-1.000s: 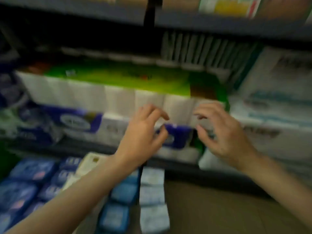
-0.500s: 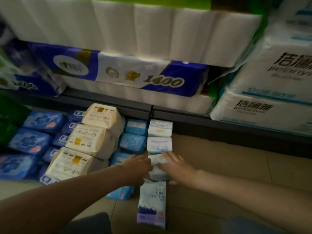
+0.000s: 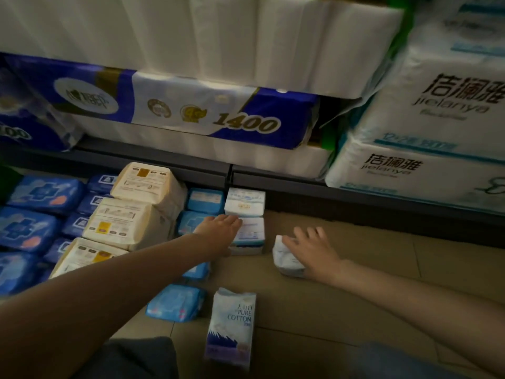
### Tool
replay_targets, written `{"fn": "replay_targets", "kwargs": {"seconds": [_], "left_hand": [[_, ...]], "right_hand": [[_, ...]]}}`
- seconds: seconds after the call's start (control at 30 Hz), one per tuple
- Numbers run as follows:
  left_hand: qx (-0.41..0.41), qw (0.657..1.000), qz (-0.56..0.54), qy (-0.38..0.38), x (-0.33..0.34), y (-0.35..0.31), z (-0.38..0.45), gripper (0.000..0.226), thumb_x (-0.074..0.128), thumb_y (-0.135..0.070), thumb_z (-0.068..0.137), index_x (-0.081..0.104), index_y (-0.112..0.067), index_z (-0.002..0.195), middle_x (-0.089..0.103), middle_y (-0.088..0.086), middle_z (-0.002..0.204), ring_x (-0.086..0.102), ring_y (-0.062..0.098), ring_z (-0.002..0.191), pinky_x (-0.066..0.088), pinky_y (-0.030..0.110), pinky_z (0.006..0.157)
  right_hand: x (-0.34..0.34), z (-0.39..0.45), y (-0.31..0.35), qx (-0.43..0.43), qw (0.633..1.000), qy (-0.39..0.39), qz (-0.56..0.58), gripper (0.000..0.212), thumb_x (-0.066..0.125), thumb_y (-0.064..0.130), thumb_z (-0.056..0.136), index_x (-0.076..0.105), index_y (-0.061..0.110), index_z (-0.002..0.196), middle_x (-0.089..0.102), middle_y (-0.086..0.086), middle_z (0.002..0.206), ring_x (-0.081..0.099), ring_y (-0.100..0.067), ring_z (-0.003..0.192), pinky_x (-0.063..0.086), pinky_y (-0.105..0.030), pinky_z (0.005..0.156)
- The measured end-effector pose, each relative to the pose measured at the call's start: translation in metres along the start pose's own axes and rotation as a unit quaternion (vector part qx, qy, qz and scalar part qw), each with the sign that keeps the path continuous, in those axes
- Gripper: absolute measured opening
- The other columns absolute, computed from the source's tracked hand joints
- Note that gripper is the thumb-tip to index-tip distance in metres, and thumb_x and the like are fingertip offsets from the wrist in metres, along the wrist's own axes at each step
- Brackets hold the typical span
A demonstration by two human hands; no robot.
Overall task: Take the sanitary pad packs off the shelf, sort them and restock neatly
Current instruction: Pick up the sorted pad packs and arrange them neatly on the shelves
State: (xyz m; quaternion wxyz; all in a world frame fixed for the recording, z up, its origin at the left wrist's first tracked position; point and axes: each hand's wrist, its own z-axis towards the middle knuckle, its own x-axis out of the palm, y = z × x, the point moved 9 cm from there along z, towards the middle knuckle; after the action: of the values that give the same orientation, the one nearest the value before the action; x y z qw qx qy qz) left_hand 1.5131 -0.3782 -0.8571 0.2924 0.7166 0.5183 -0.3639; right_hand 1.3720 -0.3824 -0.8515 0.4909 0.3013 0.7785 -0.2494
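Note:
Sanitary pad packs lie sorted in rows on the tiled floor below the shelf: dark blue packs at the left, cream packs beside them, light blue packs, and a column of white packs. My left hand rests with straight fingers on the second white pack of that column. My right hand lies with spread fingers on a separate white pack, which sits tilted on the floor to the right of the column.
A "Pure Cotton" pack and a loose light blue pack lie nearest me. The dark shelf edge runs above, loaded with big toilet paper bundles and white "jielanya" bundles. Bare floor lies at the right.
The view dropped from the toilet paper shelf to the floor. My right hand has moved right, taking one white pack out of the column; my left hand has shifted up the column.

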Motion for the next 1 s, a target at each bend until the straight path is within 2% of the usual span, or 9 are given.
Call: {"fn": "replay_targets", "kwargs": {"seconds": [0.1,0.17,0.27,0.43,0.53,0.67,0.8,0.87,1.0], "left_hand": [[0.001,0.999,0.016,0.030,0.011,-0.014,0.019,0.086,0.060,-0.029,0.089,0.002,-0.010,0.149,0.004,0.008,0.158,0.014,0.026,0.143,0.022,0.039,0.112],[-0.006,0.999,0.035,0.024,0.012,-0.021,0.028,0.090,0.063,-0.031,0.087,0.002,-0.010,0.149,0.010,0.011,0.156,0.019,0.028,0.141,0.027,0.040,0.109],[-0.052,0.996,0.066,0.006,0.013,-0.023,0.038,0.096,0.067,-0.035,0.083,0.002,-0.005,0.148,0.023,0.015,0.148,0.027,0.031,0.134,0.033,0.039,0.105],[-0.002,0.986,0.163,-0.018,0.003,-0.047,0.051,0.058,0.052,-0.019,0.092,0.023,-0.004,0.141,0.032,0.016,0.143,0.029,0.031,0.131,0.031,0.038,0.103],[0.020,0.983,0.181,-0.019,-0.008,-0.061,0.055,0.065,0.059,-0.032,0.088,0.027,-0.008,0.139,0.034,0.014,0.143,0.030,0.030,0.130,0.028,0.040,0.105],[0.040,0.995,0.093,-0.014,-0.041,-0.075,0.050,0.075,0.063,-0.049,0.082,0.030,-0.015,0.140,0.037,0.009,0.143,0.027,0.029,0.132,0.024,0.043,0.108],[0.108,0.992,-0.010,-0.067,-0.116,-0.075,0.020,0.065,0.066,-0.047,0.078,0.039,-0.020,0.132,0.047,0.003,0.127,0.036,0.023,0.116,0.032,0.035,0.096],[0.142,0.979,-0.087,-0.121,-0.169,-0.063,-0.007,0.058,0.068,-0.045,0.071,0.047,-0.023,0.119,0.050,-0.001,0.109,0.038,0.018,0.102,0.037,0.030,0.088],[0.199,0.922,-0.198,-0.267,-0.299,-0.035,-0.092,0.070,0.046,-0.060,0.049,0.059,-0.018,0.103,0.052,-0.010,0.087,0.049,0.005,0.078,0.039,0.006,0.069]], "right_hand": [[0.019,-0.016,-0.038,0.030,0.998,0.015,0.055,0.071,0.069,0.028,0.080,0.027,0.020,0.137,0.037,-0.010,0.131,0.044,-0.030,0.114,0.035,-0.037,0.092],[0.035,-0.026,-0.054,0.025,0.993,0.067,0.090,0.064,0.064,0.022,0.084,0.027,0.022,0.135,0.033,-0.005,0.133,0.040,-0.026,0.117,0.034,-0.033,0.092],[0.029,-0.033,-0.066,0.008,0.990,0.053,0.129,0.056,0.064,0.022,0.084,0.031,0.025,0.129,0.036,-0.001,0.128,0.042,-0.021,0.113,0.035,-0.029,0.088],[0.009,-0.043,-0.073,0.007,0.982,0.024,0.186,0.057,0.066,0.027,0.082,0.033,0.026,0.129,0.037,0.001,0.128,0.043,-0.018,0.113,0.040,-0.029,0.093],[-0.004,-0.049,-0.074,0.007,0.978,0.007,0.208,0.057,0.067,0.027,0.082,0.034,0.026,0.128,0.038,0.002,0.127,0.042,-0.016,0.112,0.038,-0.025,0.089],[-0.037,-0.056,-0.093,0.030,0.975,-0.015,0.221,0.055,0.070,0.026,0.078,0.037,0.030,0.122,0.042,0.007,0.120,0.045,-0.014,0.107,0.037,-0.026,0.084],[-0.114,-0.071,-0.121,0.033,0.972,-0.082,0.219,0.052,0.071,0.023,0.075,0.042,0.026,0.118,0.042,0.012,0.110,0.043,-0.011,0.107,0.032,-0.026,0.077],[-0.168,-0.086,-0.136,0.043,0.965,-0.132,0.223,0.049,0.073,0.025,0.074,0.043,0.029,0.113,0.043,0.013,0.109,0.045,-0.010,0.105,0.034,-0.025,0.074],[-0.290,-0.131,-0.156,0.051,0.940,-0.218,0.256,0.044,0.079,0.030,0.070,0.048,0.036,0.100,0.046,0.025,0.101,0.048,0.005,0.088,0.035,-0.008,0.068]]}}
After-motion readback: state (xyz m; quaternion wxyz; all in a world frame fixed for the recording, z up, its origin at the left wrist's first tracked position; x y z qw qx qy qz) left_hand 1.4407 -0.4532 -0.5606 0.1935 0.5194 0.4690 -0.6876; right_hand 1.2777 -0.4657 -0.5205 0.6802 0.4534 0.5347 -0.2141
